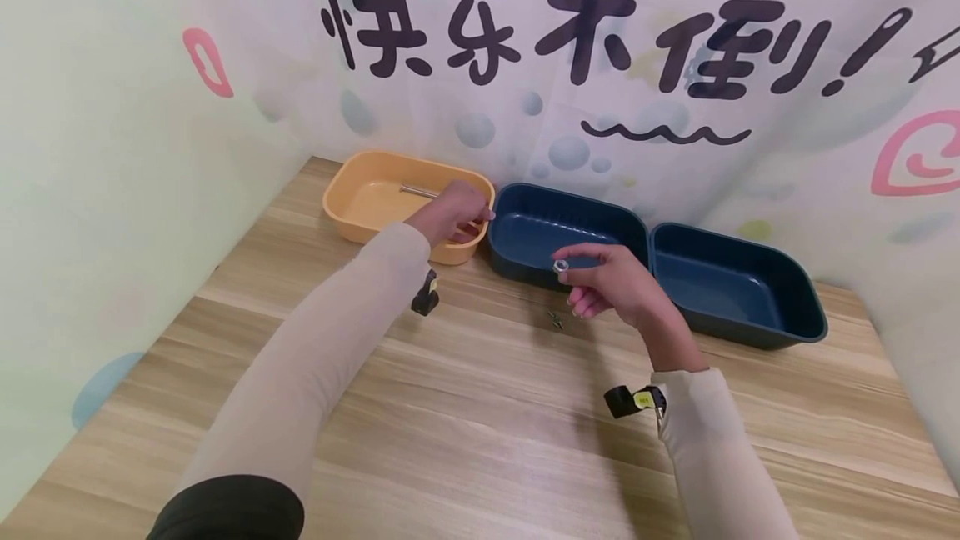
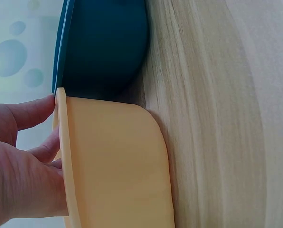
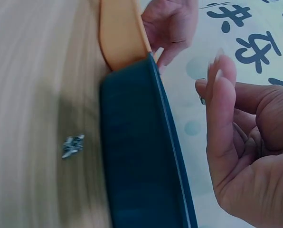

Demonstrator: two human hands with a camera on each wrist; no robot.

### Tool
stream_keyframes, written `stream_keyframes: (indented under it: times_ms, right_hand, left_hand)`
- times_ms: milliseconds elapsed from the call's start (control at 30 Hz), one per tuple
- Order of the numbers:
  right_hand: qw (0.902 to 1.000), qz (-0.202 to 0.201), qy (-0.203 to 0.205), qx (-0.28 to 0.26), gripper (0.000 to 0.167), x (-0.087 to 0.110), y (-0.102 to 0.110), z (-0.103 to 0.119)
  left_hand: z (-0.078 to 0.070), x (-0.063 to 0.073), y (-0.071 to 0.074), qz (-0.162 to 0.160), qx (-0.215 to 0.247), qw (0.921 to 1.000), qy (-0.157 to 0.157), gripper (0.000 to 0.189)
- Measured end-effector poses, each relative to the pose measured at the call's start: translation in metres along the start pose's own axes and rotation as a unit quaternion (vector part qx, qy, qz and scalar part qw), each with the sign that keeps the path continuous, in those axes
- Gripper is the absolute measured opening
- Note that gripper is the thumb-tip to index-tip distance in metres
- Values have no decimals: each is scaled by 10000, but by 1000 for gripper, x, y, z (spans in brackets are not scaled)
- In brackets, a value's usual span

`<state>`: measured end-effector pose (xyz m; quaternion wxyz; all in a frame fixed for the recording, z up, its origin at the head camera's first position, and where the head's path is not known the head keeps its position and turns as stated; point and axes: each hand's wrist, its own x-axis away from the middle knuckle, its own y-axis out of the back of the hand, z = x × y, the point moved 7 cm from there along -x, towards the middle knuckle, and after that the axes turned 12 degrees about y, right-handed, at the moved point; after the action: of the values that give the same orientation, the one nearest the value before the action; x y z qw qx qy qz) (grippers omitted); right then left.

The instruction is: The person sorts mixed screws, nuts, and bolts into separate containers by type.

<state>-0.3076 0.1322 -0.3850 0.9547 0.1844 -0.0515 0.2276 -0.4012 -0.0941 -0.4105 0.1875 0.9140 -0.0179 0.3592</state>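
Observation:
My right hand (image 1: 611,282) pinches a small metal nut (image 1: 560,266) between thumb and index finger, above the front side of the middle dark blue bin (image 1: 525,272). In the right wrist view only a sliver of the nut shows behind the fingers. My left hand (image 1: 459,211) reaches into the right end of the yellow-orange bin (image 1: 360,227). Its thumb is at the rim in the left wrist view, and the bin wall hides its other fingertips. Inside that bin lies a long metal bolt (image 1: 418,191), partly behind the left hand.
A second dark blue bin (image 1: 750,327) stands to the right, in line with the others along the back wall. Some small shiny metal pieces (image 3: 73,146) lie on the wooden table (image 1: 450,440) before the middle bin. Both wrists carry small black cameras.

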Motion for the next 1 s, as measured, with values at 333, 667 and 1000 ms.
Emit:
stream_keyframes:
  times_ms: [333, 667, 1000]
  right_hand:
    - [9954, -878, 244, -304, 36, -8, 18, 4]
    - [9851, -1601, 264, -576, 37, -3, 32, -1]
    - [9886, -1379, 231, -561, 37, -2, 28, -2]
  left_hand:
    - [-3, 2, -2, 35, -35, 10000, -23, 19]
    - [-3, -1, -1, -31, -67, 10000, -7, 24]
    - [0, -3, 0, -37, -32, 10000, 8, 23]
